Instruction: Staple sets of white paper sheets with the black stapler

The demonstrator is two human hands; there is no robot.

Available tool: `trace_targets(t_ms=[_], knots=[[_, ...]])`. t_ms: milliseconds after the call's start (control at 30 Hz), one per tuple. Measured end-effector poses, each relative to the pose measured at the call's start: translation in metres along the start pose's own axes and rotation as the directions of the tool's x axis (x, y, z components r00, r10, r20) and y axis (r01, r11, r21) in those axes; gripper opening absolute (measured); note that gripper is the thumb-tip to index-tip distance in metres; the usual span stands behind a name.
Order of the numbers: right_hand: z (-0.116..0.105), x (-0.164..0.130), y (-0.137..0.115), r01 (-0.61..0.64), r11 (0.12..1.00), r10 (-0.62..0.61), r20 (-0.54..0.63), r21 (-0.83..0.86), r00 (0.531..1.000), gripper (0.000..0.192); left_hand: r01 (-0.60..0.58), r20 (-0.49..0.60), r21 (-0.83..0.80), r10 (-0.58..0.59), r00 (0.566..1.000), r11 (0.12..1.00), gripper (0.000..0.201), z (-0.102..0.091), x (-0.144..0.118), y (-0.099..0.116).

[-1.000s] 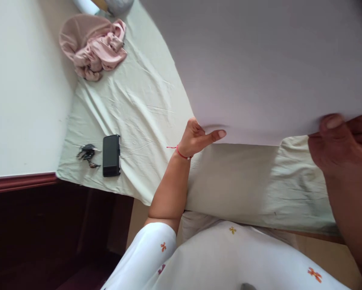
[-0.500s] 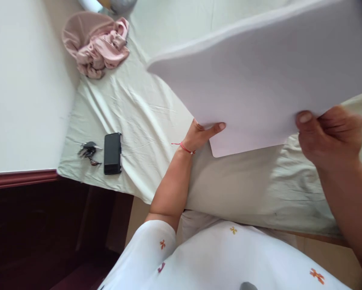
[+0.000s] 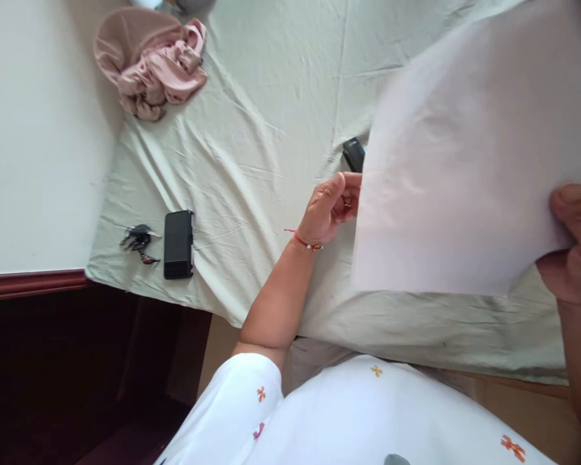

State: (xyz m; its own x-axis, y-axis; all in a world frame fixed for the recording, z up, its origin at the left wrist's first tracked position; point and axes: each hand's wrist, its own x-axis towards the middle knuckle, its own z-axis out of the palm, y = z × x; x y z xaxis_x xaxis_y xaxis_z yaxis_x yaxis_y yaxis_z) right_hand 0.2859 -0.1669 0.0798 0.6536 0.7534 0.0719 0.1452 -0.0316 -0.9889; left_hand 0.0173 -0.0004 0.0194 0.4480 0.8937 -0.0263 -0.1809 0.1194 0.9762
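A large white sheet of paper (image 3: pixel 445 187) hangs over the right side of the table, held at its right side by my right hand (image 3: pixel 578 239). The thumb lies on the face of the sheet, and the fingers are hidden behind it. My left hand (image 3: pixel 329 203) is beside the sheet's left edge, with loosely bent fingers that hold nothing visible. Their tips are partly covered by the paper. A red string bracelet is on the left wrist. Just beyond these fingers lies a small black object (image 3: pixel 353 154), half hidden by the sheet; its kind is unclear.
A pale green cloth (image 3: pixel 261 129) covers the table. On the left lie a black phone (image 3: pixel 178 245) and a bunch of keys (image 3: pixel 139 240). Crumpled pink fabric (image 3: pixel 154 64) sits at the far left by the white wall (image 3: pixel 28 129). The table's front edge is close to my body.
The white sheet has swung to the right and tilted, and its lower left corner now hangs nearer me. My left hand has let go of it. The black object has come into view.
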Motion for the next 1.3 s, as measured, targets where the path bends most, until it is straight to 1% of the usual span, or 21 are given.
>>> trace_targets(t_ms=[33,67,100,167,200,233,267,300,333,400,500,600,700,833,933,1033,1133,1233,1300], knots=[[-0.008,0.0,0.003,-0.07,0.998,0.07,0.008,0.0,0.998,0.028,0.031,0.032,-0.012,-0.031,0.999,0.999,0.075,0.0,0.001,0.001],[-0.016,-0.001,0.007,-0.165,0.986,0.165,0.035,-0.018,0.986,0.032,0.072,0.06,-0.021,-0.07,0.996,0.997,0.083,0.0,0.002,0.001],[-0.022,-0.002,0.011,-0.267,0.963,0.269,0.059,-0.044,0.961,0.037,0.111,0.077,-0.025,-0.108,0.991,0.994,0.089,0.0,0.003,0.001],[-0.032,-0.006,0.022,-0.449,0.889,0.456,0.079,-0.093,0.886,0.045,0.171,0.088,-0.031,-0.168,0.982,0.985,0.095,0.001,0.006,-0.001],[-0.035,-0.01,0.027,-0.525,0.839,0.541,0.124,-0.142,0.832,0.047,0.2,0.1,-0.036,-0.196,0.976,0.979,0.094,0.002,0.007,-0.002],[-0.037,-0.013,0.032,-0.571,0.798,0.599,0.148,-0.19,0.787,0.049,0.228,0.112,-0.042,-0.222,0.969,0.973,0.092,0.003,0.007,-0.003],[-0.037,-0.017,0.036,-0.589,0.777,0.625,0.156,-0.224,0.765,0.051,0.249,0.119,-0.045,-0.242,0.963,0.968,0.089,0.004,0.007,-0.003],[-0.038,-0.021,0.04,-0.587,0.772,0.63,0.166,-0.246,0.759,0.051,0.258,0.118,-0.043,-0.252,0.961,0.965,0.086,0.006,0.007,-0.003],[-0.038,-0.024,0.042,-0.573,0.778,0.62,0.171,-0.258,0.766,0.051,0.254,0.11,-0.037,-0.249,0.962,0.966,0.081,0.007,0.006,-0.002],[-0.039,-0.03,0.046,-0.53,0.801,0.585,0.18,-0.277,0.791,0.05,0.227,0.105,-0.011,-0.225,0.969,0.974,0.072,0.009,0.004,0.001],[-0.042,-0.033,0.048,-0.469,0.814,0.546,0.176,-0.343,0.819,0.049,0.179,0.138,0.052,-0.184,0.973,0.983,0.06,0.009,0.001,0.006],[-0.046,-0.033,0.05,-0.402,0.815,0.504,0.169,-0.418,0.847,0.046,0.162,0.17,0.104,-0.178,0.969,0.981,0.057,0.006,0.002,0.007],[-0.049,-0.032,0.05,-0.358,0.802,0.485,0.172,-0.478,0.858,0.044,0.18,0.185,0.123,-0.201,0.962,0.976,0.058,0.003,0.004,0.006],[-0.052,-0.033,0.047,-0.377,0.802,0.494,0.161,-0.464,0.854,0.041,0.217,0.138,0.147,-0.237,0.962,0.965,0.052,0.002,0.007,0.004],[-0.051,-0.031,0.045,-0.458,0.782,0.557,0.145,-0.423,0.818,0.04,0.245,0.094,0.176,-0.264,0.96,0.953,0.039,0.002,0.008,0.005],[-0.048,-0.028,0.04,-0.57,0.739,0.644,0.126,-0.36,0.755,0.041,0.275,0.075,0.22,-0.297,0.952,0.936,0.025,0.005,0.009,0.008],[-0.044,-0.023,0.035,-0.661,0.676,0.717,0.079,-0.326,0.693,0.04,0.298,0.003,0.265,-0.31,0.951,0.917,0.019,0.012,0.01,0.01],[-0.044,-0.014,0.036,-0.696,0.636,0.744,0.027,-0.332,0.667,0.038,0.305,-0.1,0.333,-0.289,0.952,0.892,0.021,0.02,0.012,0.008],[-0.048,-0.006,0.042,-0.693,0.626,0.749,0.028,-0.357,0.662,0.037,0.313,-0.164,0.398,-0.269,0.949,0.862,0.021,0.025,0.013,0.006]])
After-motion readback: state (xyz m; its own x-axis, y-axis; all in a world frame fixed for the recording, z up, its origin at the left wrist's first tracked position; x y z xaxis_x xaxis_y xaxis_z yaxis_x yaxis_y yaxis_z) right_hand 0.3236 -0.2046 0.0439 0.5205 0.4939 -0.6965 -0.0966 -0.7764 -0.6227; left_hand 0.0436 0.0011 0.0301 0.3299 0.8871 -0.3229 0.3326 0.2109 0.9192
